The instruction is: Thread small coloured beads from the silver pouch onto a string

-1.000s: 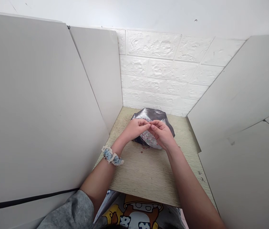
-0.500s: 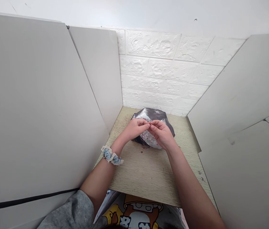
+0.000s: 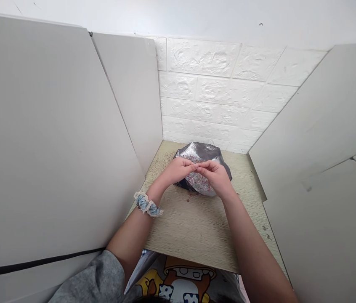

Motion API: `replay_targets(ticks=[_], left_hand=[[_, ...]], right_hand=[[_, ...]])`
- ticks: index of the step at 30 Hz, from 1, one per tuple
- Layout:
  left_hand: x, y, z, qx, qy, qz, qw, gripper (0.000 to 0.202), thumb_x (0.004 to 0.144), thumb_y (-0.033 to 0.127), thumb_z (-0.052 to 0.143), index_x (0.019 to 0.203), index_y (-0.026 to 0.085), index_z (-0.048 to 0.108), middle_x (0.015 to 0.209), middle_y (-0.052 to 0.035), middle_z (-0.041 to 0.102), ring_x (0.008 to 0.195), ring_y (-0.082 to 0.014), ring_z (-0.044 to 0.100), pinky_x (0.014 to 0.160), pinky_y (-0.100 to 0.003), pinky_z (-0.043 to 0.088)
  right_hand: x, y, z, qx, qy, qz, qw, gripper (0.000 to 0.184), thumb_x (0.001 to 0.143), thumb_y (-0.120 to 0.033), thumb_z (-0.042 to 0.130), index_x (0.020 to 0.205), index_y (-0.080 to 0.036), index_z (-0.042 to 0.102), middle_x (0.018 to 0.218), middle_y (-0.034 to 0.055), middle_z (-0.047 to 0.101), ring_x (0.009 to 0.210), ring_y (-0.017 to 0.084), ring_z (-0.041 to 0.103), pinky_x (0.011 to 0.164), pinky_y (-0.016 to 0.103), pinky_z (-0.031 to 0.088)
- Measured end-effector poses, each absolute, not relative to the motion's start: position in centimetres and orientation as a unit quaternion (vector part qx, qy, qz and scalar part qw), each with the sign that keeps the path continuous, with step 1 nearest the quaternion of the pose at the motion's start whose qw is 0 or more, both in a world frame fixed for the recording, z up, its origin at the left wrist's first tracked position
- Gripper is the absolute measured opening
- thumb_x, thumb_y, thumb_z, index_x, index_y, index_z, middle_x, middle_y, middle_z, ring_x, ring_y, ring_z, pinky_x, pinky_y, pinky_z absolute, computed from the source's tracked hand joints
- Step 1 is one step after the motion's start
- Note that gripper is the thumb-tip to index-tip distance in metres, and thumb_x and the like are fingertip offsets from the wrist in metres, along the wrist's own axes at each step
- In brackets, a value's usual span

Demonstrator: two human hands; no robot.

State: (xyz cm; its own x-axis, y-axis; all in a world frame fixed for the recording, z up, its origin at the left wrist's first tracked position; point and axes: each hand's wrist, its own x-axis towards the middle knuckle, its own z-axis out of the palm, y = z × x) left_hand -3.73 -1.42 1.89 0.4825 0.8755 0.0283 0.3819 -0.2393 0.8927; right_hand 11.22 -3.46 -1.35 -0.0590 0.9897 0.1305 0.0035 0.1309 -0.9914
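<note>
A shiny grey foil bag point(image 3: 201, 150) lies open at the back of a light wooden desk point(image 3: 197, 227), with a heap of tiny coloured beads point(image 3: 198, 181) showing in its mouth. My left hand point(image 3: 179, 169) and my right hand point(image 3: 217, 179) meet just above the beads, fingertips pinched together on something too small to make out. A blue and cream scrunchie point(image 3: 147, 205) sits on my left wrist.
White partition boards stand close on the left point(image 3: 54, 139) and right point(image 3: 323, 126) of the desk. A white brick-pattern wall point(image 3: 216, 92) closes the back. A few loose beads point(image 3: 189, 198) lie on the desk in front of the bag.
Both hands stay pinched together over the bag. The right hand has shifted slightly, uncovering a little more of the beads.
</note>
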Motion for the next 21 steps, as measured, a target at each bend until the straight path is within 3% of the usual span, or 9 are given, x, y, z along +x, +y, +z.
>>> replay_targets(ticks=[6, 9, 15, 18, 21], left_hand=[[-3.3, -1.5, 1.8, 0.716, 0.402, 0.283, 0.496, 0.039, 0.073, 0.048, 0.039, 0.054, 0.014, 0.042, 0.049, 0.0037, 0.035, 0.042, -0.005, 0.032, 0.042, -0.02, 0.024], [-3.3, -1.6, 1.8, 0.704, 0.39, 0.269, 0.53, 0.036, 0.074, 0.047, 0.038, 0.062, 0.014, 0.047, 0.051, 0.0027, 0.043, 0.043, -0.0062, 0.04, 0.043, -0.02, 0.029], [-3.6, -1.6, 2.1, 0.715, 0.364, 0.28, 0.527, 0.029, 0.074, 0.041, 0.043, 0.072, 0.014, 0.053, 0.059, 0.001, 0.049, 0.05, -0.0065, 0.041, 0.047, -0.02, 0.031], [-3.7, -1.5, 2.0, 0.71, 0.338, 0.305, 0.537, 0.026, 0.074, 0.038, 0.045, 0.072, 0.013, 0.054, 0.065, -0.0004, 0.051, 0.06, -0.0082, 0.045, 0.055, -0.021, 0.035], [-3.6, -1.4, 1.9, 0.69, 0.311, 0.341, 0.557, 0.025, 0.074, 0.036, 0.046, 0.069, 0.012, 0.055, 0.069, -0.0016, 0.052, 0.067, -0.0088, 0.047, 0.065, -0.023, 0.036]], right_hand=[[11.1, -3.7, -0.8, -0.467, -0.601, 0.391, 0.518, 0.01, 0.062, -0.027, 0.062, 0.062, -0.018, 0.059, 0.08, 0.0019, 0.057, 0.078, 0.014, 0.053, 0.072, 0.028, 0.041], [11.1, -3.8, -0.6, -0.464, -0.616, 0.374, 0.515, 0.01, 0.065, -0.028, 0.06, 0.062, -0.018, 0.059, 0.082, 0.0021, 0.056, 0.08, 0.014, 0.052, 0.072, 0.027, 0.04], [11.8, -3.4, -0.8, -0.484, -0.603, 0.355, 0.526, 0.014, 0.068, -0.033, 0.056, 0.069, -0.018, 0.056, 0.077, 0.0018, 0.057, 0.073, 0.014, 0.051, 0.067, 0.026, 0.04], [12.3, -3.1, -1.3, -0.564, -0.638, 0.261, 0.455, 0.016, 0.073, -0.031, 0.048, 0.076, -0.018, 0.057, 0.078, 0.0029, 0.058, 0.072, 0.014, 0.051, 0.065, 0.027, 0.039], [12.6, -3.0, -2.1, -0.635, -0.69, 0.141, 0.319, 0.02, 0.077, -0.021, 0.039, 0.08, -0.018, 0.058, 0.086, 0.0058, 0.056, 0.077, 0.016, 0.05, 0.067, 0.027, 0.037]])
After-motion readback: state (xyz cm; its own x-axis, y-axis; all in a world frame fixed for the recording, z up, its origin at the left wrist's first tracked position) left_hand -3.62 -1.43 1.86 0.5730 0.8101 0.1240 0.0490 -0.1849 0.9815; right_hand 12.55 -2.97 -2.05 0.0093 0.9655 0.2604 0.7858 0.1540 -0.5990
